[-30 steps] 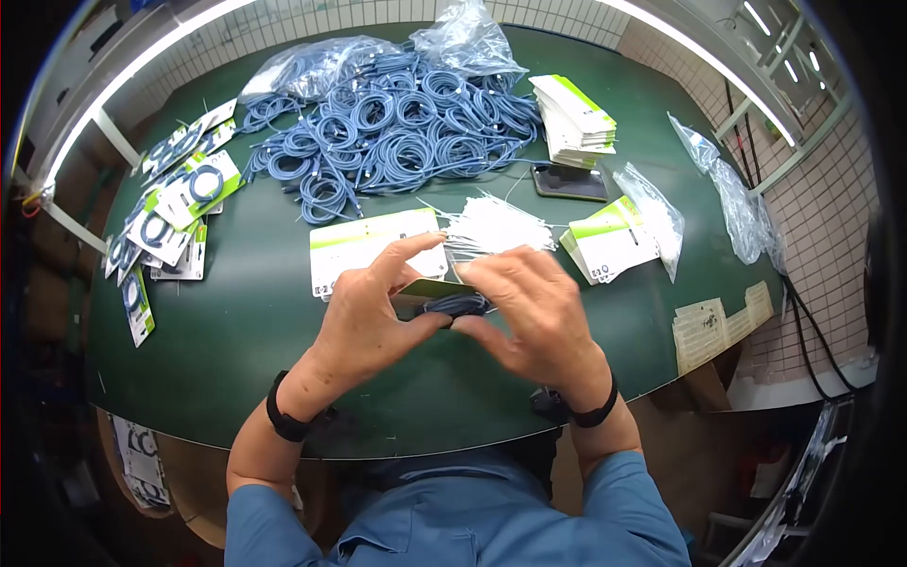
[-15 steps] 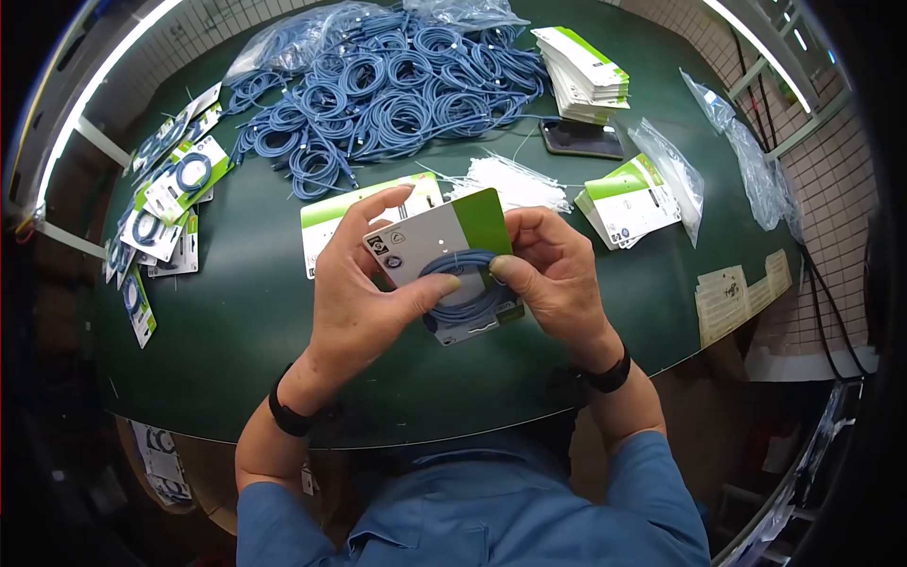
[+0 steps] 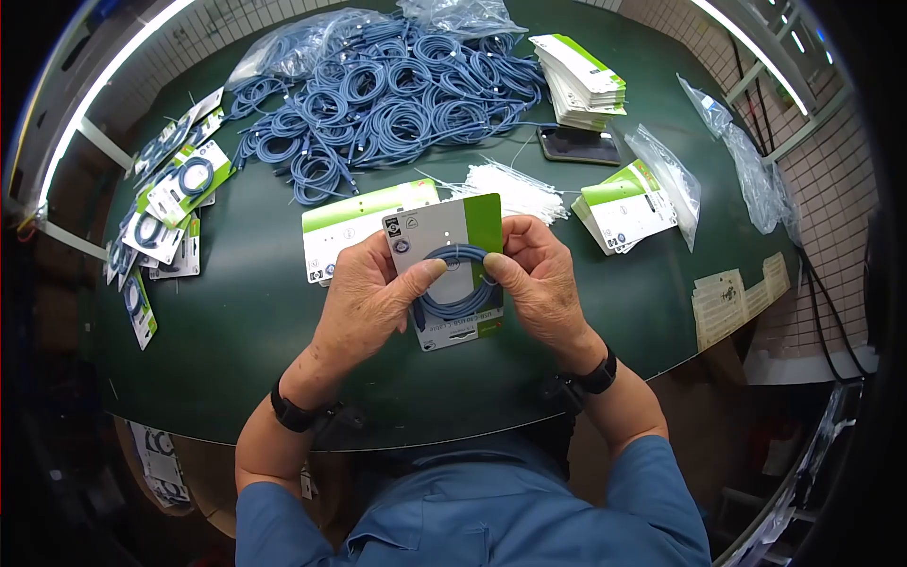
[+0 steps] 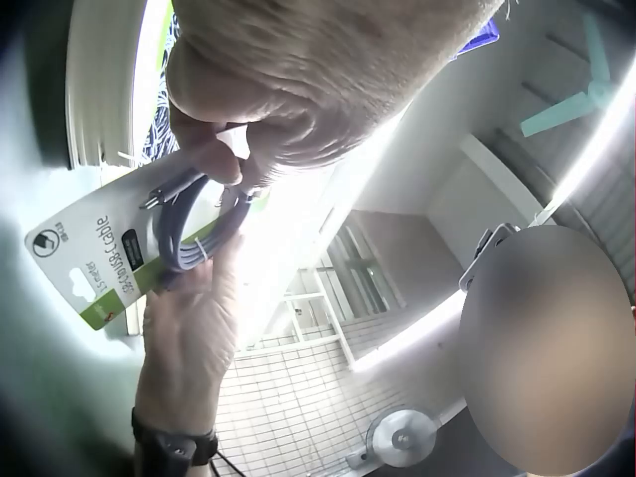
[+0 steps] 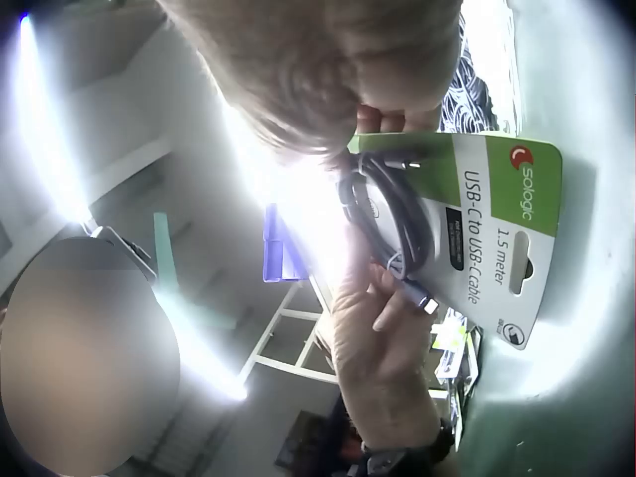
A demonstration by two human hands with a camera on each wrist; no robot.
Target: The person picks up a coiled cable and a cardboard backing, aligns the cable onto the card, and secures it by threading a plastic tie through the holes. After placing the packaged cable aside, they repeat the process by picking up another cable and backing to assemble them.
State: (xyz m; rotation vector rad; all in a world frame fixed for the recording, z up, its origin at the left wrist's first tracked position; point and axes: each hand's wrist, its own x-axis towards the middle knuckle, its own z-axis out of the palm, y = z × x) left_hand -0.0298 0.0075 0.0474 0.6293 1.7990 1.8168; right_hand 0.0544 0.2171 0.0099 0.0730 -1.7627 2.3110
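Between both hands is a white-and-green packaging card with a coiled blue USB cable lying against its face. My left hand grips the card's left side, thumb pressed on the coil and fingers behind. On the other side my right hand pinches the card and coil the same way, thumb on top. The right wrist view shows the card's print, "USB-C to USB-C cable", and a cable plug at the coil's edge. A white tie loops the coil in the left wrist view.
A heap of coiled blue cables covers the back of the green table. White cable ties lie beyond the hands, with blank-coiled cards beside them. Finished-looking cable cards pile at left; card stacks and a phone sit at right.
The card was seen edge-on, then swung up to show its face with the coil. It has since turned more upright, and both hands have kept their hold.
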